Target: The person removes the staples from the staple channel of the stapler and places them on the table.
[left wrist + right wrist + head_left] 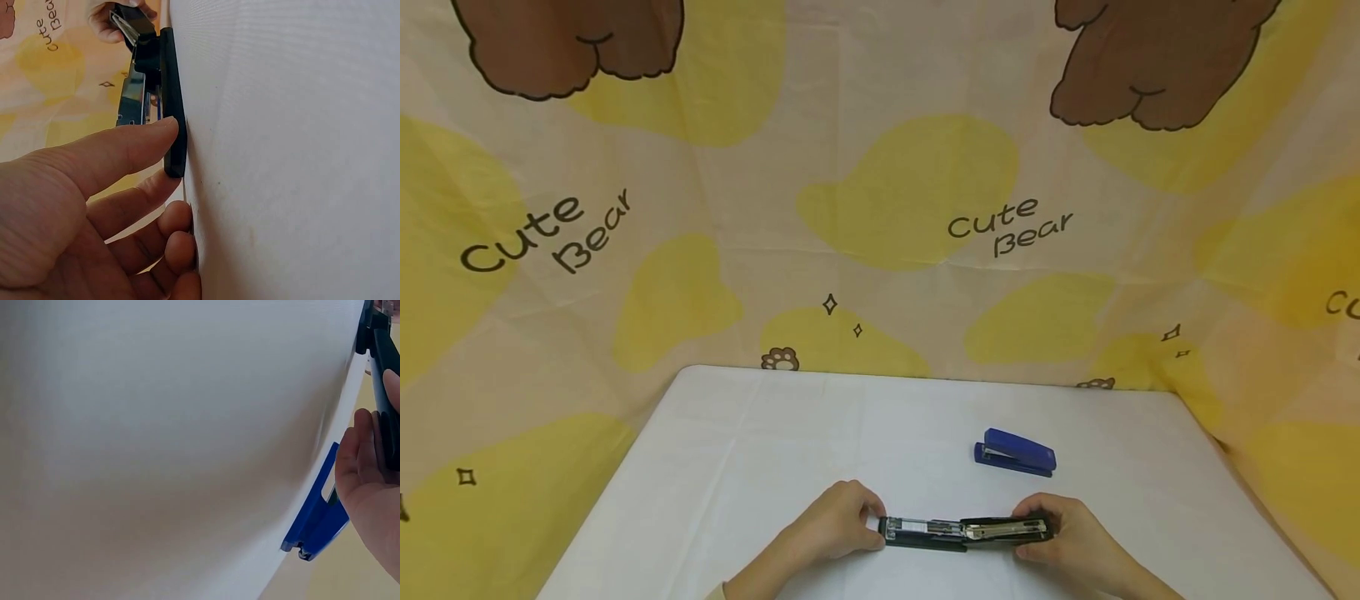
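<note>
A black stapler (pixel 925 542) is swung wide open, its base to the left and its top arm folded out to the right, with the metal insides facing up. My left hand (pixel 835 521) pinches the base's outer end between thumb and fingers. In the left wrist view the base (pixel 175 94) lies low along the table, the thumb over its side. My right hand (pixel 1078 533) grips the far end of the top arm. The right wrist view shows that arm (pixel 385 369) raised at a slant from the hinge, thumb and fingers on either side.
Behind the right hand, a blue stapler (pixel 1017 454) sits on the white table (pixel 775 450). A cloth (pixel 895 192) printed with bears and yellow patches hangs at the back and both sides, close against the table's edges.
</note>
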`<move>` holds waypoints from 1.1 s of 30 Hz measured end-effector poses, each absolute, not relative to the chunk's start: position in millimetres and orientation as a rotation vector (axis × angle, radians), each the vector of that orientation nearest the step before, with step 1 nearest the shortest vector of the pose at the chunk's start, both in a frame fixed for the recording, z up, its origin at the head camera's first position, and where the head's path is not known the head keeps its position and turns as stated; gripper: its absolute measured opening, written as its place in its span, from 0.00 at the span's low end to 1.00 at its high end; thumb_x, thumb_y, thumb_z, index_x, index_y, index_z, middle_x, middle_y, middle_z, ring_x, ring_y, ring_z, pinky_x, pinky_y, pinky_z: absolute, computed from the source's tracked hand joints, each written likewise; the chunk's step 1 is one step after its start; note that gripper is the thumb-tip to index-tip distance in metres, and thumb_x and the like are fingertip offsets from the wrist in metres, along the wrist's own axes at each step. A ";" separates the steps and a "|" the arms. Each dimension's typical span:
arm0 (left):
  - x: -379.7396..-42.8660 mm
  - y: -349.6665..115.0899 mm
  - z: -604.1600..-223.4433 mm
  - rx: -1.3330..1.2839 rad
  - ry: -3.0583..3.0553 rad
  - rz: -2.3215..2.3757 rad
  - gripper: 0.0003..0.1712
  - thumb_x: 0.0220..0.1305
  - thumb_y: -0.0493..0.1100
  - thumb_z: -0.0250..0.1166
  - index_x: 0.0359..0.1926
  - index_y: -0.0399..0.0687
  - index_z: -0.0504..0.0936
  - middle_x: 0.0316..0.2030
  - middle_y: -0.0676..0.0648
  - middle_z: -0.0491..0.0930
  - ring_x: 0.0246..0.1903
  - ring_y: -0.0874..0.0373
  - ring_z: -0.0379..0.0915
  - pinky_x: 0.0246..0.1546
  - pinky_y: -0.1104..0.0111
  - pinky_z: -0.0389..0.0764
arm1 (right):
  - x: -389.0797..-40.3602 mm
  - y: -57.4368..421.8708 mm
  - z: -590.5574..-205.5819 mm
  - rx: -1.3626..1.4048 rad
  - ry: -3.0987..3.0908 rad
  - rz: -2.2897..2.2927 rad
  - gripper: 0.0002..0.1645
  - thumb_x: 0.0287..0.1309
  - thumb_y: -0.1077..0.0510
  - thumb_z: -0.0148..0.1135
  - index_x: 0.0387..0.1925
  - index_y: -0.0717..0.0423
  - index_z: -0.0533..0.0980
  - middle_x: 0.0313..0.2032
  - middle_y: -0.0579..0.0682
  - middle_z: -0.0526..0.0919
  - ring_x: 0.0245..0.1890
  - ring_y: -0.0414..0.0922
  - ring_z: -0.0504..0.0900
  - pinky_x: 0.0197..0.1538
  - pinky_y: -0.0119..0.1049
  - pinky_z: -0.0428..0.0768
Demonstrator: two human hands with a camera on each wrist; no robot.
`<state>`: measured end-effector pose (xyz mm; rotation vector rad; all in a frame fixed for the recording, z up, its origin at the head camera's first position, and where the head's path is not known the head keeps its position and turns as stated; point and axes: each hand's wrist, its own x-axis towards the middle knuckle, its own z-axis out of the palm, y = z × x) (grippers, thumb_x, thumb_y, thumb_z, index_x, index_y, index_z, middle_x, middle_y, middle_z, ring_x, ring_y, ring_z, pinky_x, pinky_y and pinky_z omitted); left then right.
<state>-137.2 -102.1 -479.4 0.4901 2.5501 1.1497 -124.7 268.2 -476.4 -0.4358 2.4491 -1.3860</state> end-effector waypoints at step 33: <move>-138.7 -100.3 -483.0 0.464 2.580 1.113 0.15 0.48 0.39 0.82 0.39 0.43 0.90 0.22 0.53 0.71 0.21 0.61 0.64 0.22 0.69 0.62 | -121.5 228.4 -430.8 -0.756 2.490 -1.484 0.14 0.69 0.63 0.66 0.53 0.61 0.80 0.48 0.52 0.86 0.46 0.39 0.84 0.48 0.34 0.84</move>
